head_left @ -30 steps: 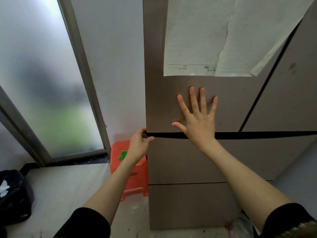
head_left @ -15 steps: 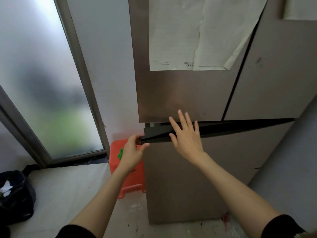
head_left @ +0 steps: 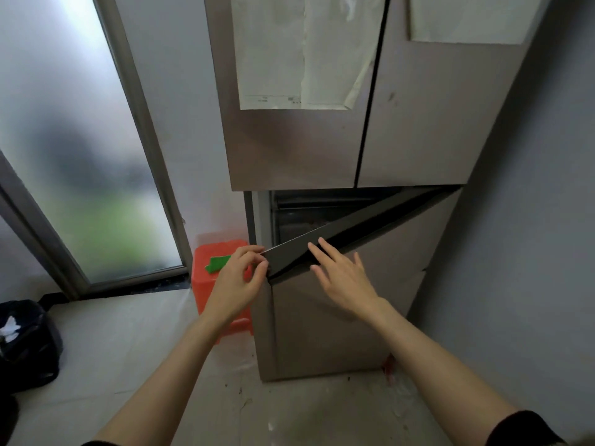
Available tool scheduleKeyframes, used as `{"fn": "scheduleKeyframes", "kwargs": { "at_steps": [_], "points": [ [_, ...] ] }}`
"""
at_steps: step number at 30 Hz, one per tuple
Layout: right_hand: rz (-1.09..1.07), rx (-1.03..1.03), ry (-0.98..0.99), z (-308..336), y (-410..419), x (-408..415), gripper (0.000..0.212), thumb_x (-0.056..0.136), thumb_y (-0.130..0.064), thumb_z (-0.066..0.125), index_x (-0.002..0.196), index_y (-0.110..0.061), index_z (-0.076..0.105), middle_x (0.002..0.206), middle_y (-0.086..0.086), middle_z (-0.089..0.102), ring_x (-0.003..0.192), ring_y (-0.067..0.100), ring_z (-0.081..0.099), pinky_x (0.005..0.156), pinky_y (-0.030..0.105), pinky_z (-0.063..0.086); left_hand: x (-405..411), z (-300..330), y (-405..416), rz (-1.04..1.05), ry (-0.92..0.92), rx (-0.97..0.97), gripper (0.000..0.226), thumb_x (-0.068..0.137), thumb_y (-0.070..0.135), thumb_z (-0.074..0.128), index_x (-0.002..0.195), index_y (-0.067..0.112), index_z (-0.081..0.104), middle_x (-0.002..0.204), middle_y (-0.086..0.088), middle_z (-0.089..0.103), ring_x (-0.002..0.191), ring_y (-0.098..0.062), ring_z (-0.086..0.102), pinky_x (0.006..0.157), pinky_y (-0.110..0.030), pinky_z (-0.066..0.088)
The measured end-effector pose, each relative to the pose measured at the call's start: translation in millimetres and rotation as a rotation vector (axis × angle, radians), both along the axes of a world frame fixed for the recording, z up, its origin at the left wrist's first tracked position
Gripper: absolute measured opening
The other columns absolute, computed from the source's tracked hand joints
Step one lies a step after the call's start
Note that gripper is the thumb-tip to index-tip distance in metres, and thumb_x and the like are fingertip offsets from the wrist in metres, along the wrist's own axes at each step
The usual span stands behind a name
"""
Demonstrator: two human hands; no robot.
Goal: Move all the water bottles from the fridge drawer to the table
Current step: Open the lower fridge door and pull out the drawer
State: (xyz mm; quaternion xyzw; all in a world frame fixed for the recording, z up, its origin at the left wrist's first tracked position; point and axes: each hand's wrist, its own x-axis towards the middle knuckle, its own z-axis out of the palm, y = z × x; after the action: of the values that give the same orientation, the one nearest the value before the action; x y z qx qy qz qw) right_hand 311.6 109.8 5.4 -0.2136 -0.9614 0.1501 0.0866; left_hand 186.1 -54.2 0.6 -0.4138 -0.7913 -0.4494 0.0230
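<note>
Drawer (head_left: 354, 278) contents hidden; left hand (head_left: 240, 278) grips its corner, right hand (head_left: 343, 278) open.

A home kitchen corner, by the look of it. A tall fridge (head_left: 370, 123) with paper sheets (head_left: 306, 53) stuck to its upper doors stands against a grey wall (head_left: 531, 252). Left of it is a frosted window (head_left: 80, 156), with an orange plastic stool (head_left: 222, 278) beside the fridge and a black rubbish bag (head_left: 25, 346) on the floor (head_left: 128, 333).
</note>
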Motion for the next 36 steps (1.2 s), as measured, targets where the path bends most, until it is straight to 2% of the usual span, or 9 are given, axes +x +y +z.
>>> {"fn": "scheduleKeyframes", "kwargs": {
  "at_steps": [3,5,9,15,18,22,28,32,36],
  "points": [
    [-0.017,-0.036,0.015,6,-3,36,0.045,0.100,-0.035,0.030,0.145,-0.032,0.026,0.156,-0.009,0.014,0.140,0.014,0.028,0.116,0.046,0.011,23,2,5,-0.112,0.055,-0.128,0.034,0.094,0.018,0.047,0.128,0.018,0.052,0.136,0.002,0.048,0.123,-0.010,0.045,0.105,-0.032,0.040],
    [-0.046,-0.053,0.031,10,-4,59,0.043,0.100,-0.036,0.033,0.142,-0.033,0.034,0.155,-0.012,0.020,0.138,0.013,0.032,0.115,0.043,0.018,37,3,12,-0.193,0.055,-0.175,0.041,0.096,0.021,0.045,0.136,0.018,0.044,0.144,0.002,0.041,0.132,-0.011,0.038,0.111,-0.028,0.030],
    [-0.142,-0.083,0.086,15,-6,101,0.037,0.097,-0.039,0.040,0.133,-0.034,0.047,0.149,-0.016,0.033,0.127,0.013,0.047,0.106,0.036,0.036,70,6,34,-0.431,0.076,-0.251,0.039,0.096,0.030,0.042,0.135,0.022,0.047,0.147,0.007,0.036,0.138,-0.008,0.029,0.115,-0.027,0.022],
    [-0.306,-0.158,0.143,20,-3,167,0.030,0.093,-0.038,0.048,0.120,-0.029,0.060,0.140,-0.017,0.046,0.104,0.011,0.061,0.100,0.039,0.043,119,6,51,-0.628,0.134,-0.175,0.032,0.095,0.026,0.047,0.126,0.027,0.054,0.139,0.011,0.046,0.133,0.003,0.028,0.112,-0.024,0.024],
    [-0.400,-0.155,0.141,21,2,199,0.031,0.094,-0.038,0.046,0.119,-0.026,0.060,0.139,-0.015,0.048,0.118,0.014,0.055,0.105,0.039,0.039,141,7,67,-0.711,0.225,-0.207,0.036,0.096,0.026,0.044,0.131,0.024,0.050,0.142,0.008,0.044,0.135,0.001,0.024,0.113,-0.023,0.022],
    [-0.517,-0.071,0.108,26,16,243,0.034,0.096,-0.035,0.044,0.125,-0.023,0.058,0.142,-0.007,0.046,0.135,0.016,0.037,0.109,0.036,0.033,175,9,108,-0.799,0.315,-0.319,0.050,0.097,0.018,0.040,0.145,0.020,0.028,0.154,0.007,0.019,0.139,0.000,0.010,0.109,-0.013,0.006],
    [-0.662,0.040,0.044,33,44,306,0.034,0.094,-0.040,0.045,0.119,-0.026,0.063,0.134,-0.001,0.053,0.129,0.018,0.039,0.105,0.033,0.035,229,14,180,-0.884,0.478,-0.425,0.061,0.096,0.014,0.037,0.149,0.021,0.007,0.158,0.004,-0.002,0.145,-0.011,-0.003,0.116,-0.028,0.003],
    [-0.702,0.201,-0.116,42,67,336,0.042,0.093,-0.046,0.043,0.125,-0.024,0.059,0.121,0.002,0.049,0.115,0.020,0.040,0.095,0.036,0.039,262,10,224,-0.933,0.487,-0.411,0.062,0.095,0.010,0.035,0.149,0.024,0.007,0.158,0.006,-0.001,0.145,-0.011,-0.005,0.118,-0.034,0.003],
    [-0.755,0.296,-0.199,39,94,360,0.040,0.098,-0.037,0.036,0.124,-0.015,0.056,0.120,0.005,0.049,0.113,0.024,0.042,0.089,0.036,0.041,285,7,258,-0.920,0.534,-0.374,0.063,0.093,0.005,0.035,0.148,0.024,0.011,0.158,0.003,0.005,0.145,-0.015,0.003,0.120,-0.038,0.008]
  ]
}}
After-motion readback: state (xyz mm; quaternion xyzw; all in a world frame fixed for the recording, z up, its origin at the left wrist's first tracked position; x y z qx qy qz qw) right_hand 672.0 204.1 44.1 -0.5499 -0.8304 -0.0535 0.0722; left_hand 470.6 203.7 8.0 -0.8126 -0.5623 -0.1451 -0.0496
